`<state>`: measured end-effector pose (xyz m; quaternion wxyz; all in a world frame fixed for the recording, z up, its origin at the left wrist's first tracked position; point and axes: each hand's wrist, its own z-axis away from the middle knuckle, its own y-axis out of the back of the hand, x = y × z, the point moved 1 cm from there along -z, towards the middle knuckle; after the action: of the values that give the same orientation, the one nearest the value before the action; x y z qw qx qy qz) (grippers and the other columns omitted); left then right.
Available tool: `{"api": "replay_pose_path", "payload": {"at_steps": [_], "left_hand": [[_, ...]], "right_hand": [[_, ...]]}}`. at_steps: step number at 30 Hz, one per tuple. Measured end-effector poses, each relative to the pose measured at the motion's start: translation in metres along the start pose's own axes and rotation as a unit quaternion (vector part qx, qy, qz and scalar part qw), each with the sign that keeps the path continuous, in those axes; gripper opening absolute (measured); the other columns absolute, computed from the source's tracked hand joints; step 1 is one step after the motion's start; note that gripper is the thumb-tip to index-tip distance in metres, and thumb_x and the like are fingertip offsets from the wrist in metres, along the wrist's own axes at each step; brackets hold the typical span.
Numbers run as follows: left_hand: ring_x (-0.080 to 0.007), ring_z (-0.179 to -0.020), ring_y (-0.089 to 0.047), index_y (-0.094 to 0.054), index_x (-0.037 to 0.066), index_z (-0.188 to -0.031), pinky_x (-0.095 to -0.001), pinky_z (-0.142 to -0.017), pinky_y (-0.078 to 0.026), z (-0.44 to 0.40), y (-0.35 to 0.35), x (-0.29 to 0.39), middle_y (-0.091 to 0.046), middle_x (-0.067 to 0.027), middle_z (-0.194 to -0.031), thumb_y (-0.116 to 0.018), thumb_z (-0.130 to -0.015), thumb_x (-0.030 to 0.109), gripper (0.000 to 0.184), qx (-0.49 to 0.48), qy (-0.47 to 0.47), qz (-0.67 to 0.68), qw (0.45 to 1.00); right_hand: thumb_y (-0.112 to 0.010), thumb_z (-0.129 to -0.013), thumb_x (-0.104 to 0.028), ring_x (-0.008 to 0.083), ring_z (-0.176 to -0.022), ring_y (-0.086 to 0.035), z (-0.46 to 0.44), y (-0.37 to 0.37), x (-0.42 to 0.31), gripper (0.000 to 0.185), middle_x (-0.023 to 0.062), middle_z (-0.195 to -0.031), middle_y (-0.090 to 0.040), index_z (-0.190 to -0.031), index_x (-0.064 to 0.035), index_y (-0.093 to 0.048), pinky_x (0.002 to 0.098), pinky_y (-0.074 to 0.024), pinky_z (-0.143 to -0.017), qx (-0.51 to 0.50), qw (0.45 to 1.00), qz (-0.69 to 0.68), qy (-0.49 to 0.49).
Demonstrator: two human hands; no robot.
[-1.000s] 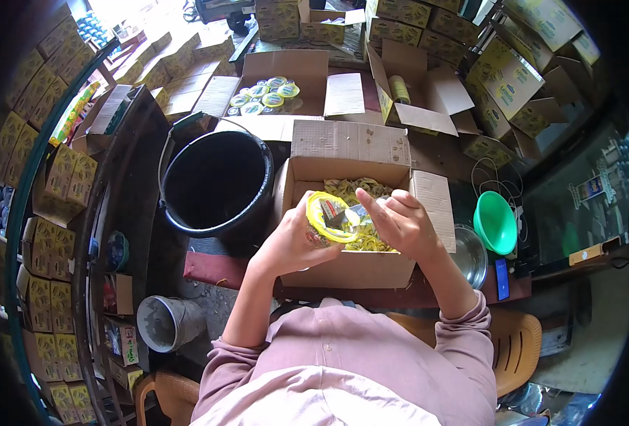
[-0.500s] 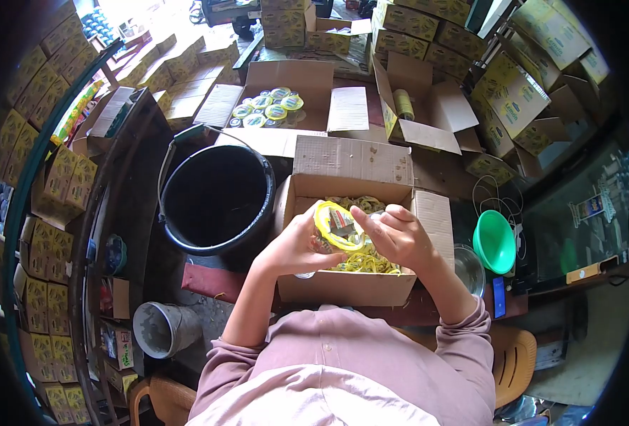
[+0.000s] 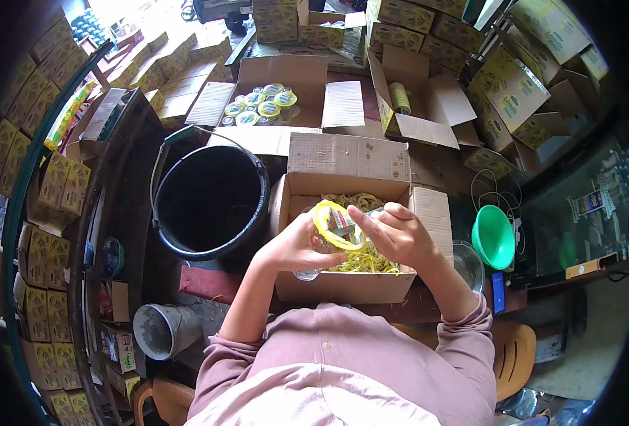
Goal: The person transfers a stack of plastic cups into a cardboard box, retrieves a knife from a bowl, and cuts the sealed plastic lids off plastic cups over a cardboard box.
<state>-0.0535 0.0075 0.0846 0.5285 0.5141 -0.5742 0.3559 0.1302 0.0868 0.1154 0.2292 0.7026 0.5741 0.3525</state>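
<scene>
A clear round container with a yellow rim [image 3: 340,224] is gripped in my left hand [image 3: 291,245], tilted above an open cardboard box [image 3: 343,285]. Yellow strips [image 3: 368,263] lie inside that box. My right hand [image 3: 401,234] is at the container's right edge, its index finger raised by the rim and the others curled. Something small and greyish shows at its fingertips, too hidden to name. A grey and red label shows within the rim. Below my left hand is a clear round item [image 3: 306,275], partly covered.
A black bucket [image 3: 211,202] stands left of the box. Behind lies an open carton [image 3: 286,71] of yellow-rimmed containers [image 3: 268,108]. To the right are a green bowl [image 3: 493,237], a metal bowl [image 3: 468,264] and a blue phone-like object [image 3: 498,292]. A grey bucket [image 3: 164,331] stands lower left.
The container has turned and tilted a little to the right in my left hand. My right hand stays beside it. The whole view has shifted slightly.
</scene>
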Motion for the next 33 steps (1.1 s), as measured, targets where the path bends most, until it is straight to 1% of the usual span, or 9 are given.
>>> {"api": "replay_pose_path", "payload": {"at_steps": [7, 14, 16, 19, 20, 23, 24, 28, 33], "left_hand": [[-0.0066, -0.086, -0.05, -0.048, 0.0, -0.11, -0.0228, -0.078, -0.043, -0.001, -0.006, -0.003, -0.055, -0.0016, -0.093, -0.072, -0.065, 0.01, 0.052, -0.01, 0.034, 0.094, 0.995], [-0.0061, -0.088, -0.05, -0.048, 0.001, -0.11, -0.0234, -0.077, -0.044, 0.0, 0.001, -0.009, -0.056, -0.0016, -0.095, -0.072, -0.065, 0.008, 0.052, -0.079, 0.1, 0.142, 0.982], [-0.0067, -0.089, -0.05, -0.048, 0.001, -0.112, -0.0239, -0.079, -0.044, 0.001, 0.002, -0.012, -0.056, -0.0022, -0.096, -0.073, -0.064, 0.009, 0.054, -0.086, 0.11, 0.156, 0.978], [-0.0108, -0.092, -0.051, -0.046, 0.001, -0.113, -0.027, -0.084, -0.043, 0.002, -0.004, -0.005, -0.056, -0.005, -0.098, -0.071, -0.066, 0.013, 0.054, -0.027, 0.07, 0.118, 0.99], [-0.0131, -0.091, -0.053, -0.045, 0.001, -0.113, -0.0273, -0.083, -0.043, -0.002, -0.004, -0.009, -0.056, -0.0076, -0.097, -0.072, -0.065, 0.013, 0.057, -0.011, 0.005, 0.032, 0.999], [-0.016, -0.09, -0.056, -0.044, 0.0, -0.112, -0.0285, -0.082, -0.044, -0.007, -0.008, -0.001, -0.057, -0.0106, -0.095, -0.073, -0.063, 0.013, 0.058, 0.114, -0.077, -0.036, 0.99], [-0.0207, -0.091, -0.059, -0.042, 0.001, -0.113, -0.0308, -0.082, -0.046, -0.005, -0.01, 0.006, -0.058, -0.0144, -0.096, -0.076, -0.061, 0.014, 0.063, 0.13, -0.083, -0.126, 0.98], [-0.0285, -0.091, -0.061, -0.038, 0.001, -0.116, -0.0336, -0.079, -0.049, -0.008, -0.024, 0.005, -0.059, -0.0176, -0.099, -0.08, -0.058, 0.014, 0.072, 0.228, -0.044, -0.176, 0.957], [-0.0293, -0.09, -0.062, -0.038, 0.002, -0.115, -0.0349, -0.077, -0.05, -0.004, -0.02, 0.0, -0.059, -0.0171, -0.099, -0.08, -0.058, 0.014, 0.072, 0.262, -0.06, -0.215, 0.939]], "right_hand": [[-0.062, -0.067, -0.001, 0.0064, -0.055, -0.048, 0.004, -0.004, -0.003, 0.052, -0.0051, -0.061, -0.048, -0.118, 0.0045, -0.053, 0.0244, -0.0411, -0.071, 0.004, 1.0, 0.0, 0.006], [-0.062, -0.069, 0.001, 0.0066, -0.055, -0.049, 0.006, -0.006, -0.004, 0.049, -0.0052, -0.06, -0.048, -0.117, 0.0038, -0.054, 0.0248, -0.0411, -0.072, 0.012, 1.0, -0.021, 0.007], [-0.061, -0.07, -0.005, 0.0067, -0.057, -0.048, 0.007, -0.005, -0.004, 0.051, -0.0054, -0.061, -0.048, -0.12, 0.0026, -0.052, 0.0237, -0.0414, -0.076, -0.009, 1.0, -0.007, 0.007], [-0.06, -0.072, -0.007, 0.0073, -0.057, -0.048, 0.008, -0.003, -0.002, 0.052, -0.0046, -0.06, -0.048, -0.122, 0.0022, -0.051, 0.0235, -0.0417, -0.077, -0.024, 0.999, -0.019, -0.026], [-0.06, -0.072, -0.006, 0.0075, -0.057, -0.049, 0.007, -0.002, -0.001, 0.052, -0.0042, -0.06, -0.047, -0.123, 0.0022, -0.05, 0.0238, -0.0418, -0.076, -0.026, 0.998, -0.027, -0.042], [-0.06, -0.073, -0.005, 0.0079, -0.056, -0.049, 0.003, 0.002, 0.004, 0.053, -0.0028, -0.061, -0.048, -0.124, 0.002, -0.049, 0.0244, -0.0417, -0.073, 0.001, 0.997, -0.019, -0.069], [-0.06, -0.073, -0.004, 0.0081, -0.056, -0.049, 0.003, 0.002, 0.005, 0.053, -0.0024, -0.06, -0.049, -0.124, 0.0019, -0.049, 0.0247, -0.0415, -0.072, 0.012, 0.996, -0.028, -0.078], [-0.06, -0.072, -0.001, 0.008, -0.057, -0.05, -0.001, 0.003, 0.003, 0.054, -0.0027, -0.057, -0.048, -0.124, 0.0019, -0.049, 0.0243, -0.0418, -0.071, 0.0, 0.997, -0.01, -0.073], [-0.063, -0.071, 0.004, 0.0083, -0.049, -0.047, 0.001, 0.007, 0.006, 0.049, -0.004, -0.053, -0.045, -0.119, 0.003, -0.053, 0.0238, -0.0397, -0.062, 0.017, 0.998, 0.025, -0.048]]}}
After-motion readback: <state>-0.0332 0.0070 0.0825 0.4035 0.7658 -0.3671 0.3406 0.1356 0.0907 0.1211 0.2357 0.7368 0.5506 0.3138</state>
